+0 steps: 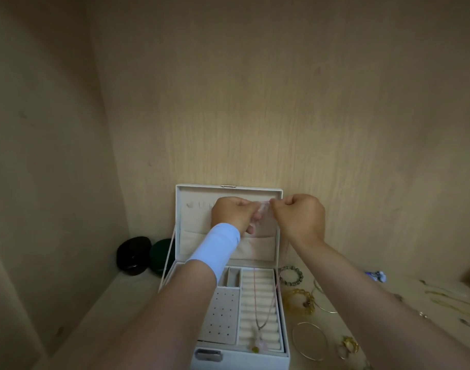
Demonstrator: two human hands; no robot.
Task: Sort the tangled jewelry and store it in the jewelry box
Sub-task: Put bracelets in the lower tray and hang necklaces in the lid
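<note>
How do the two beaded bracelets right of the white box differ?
The grey-green bracelet is dull and dark; the yellow bracelet is bright and glassy. The grey-green bracelet lies farther back, the yellow bracelet nearer the person. Both are bead rings lying flat on the shelf beside the jewelry box.

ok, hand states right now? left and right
Left hand: closed, pinching the pink necklace cord in front of the open box lid.
Right hand: closed, pinching the same cord.

One jewelry box [194,225], two dark cases [134,255] [159,256]
</note>
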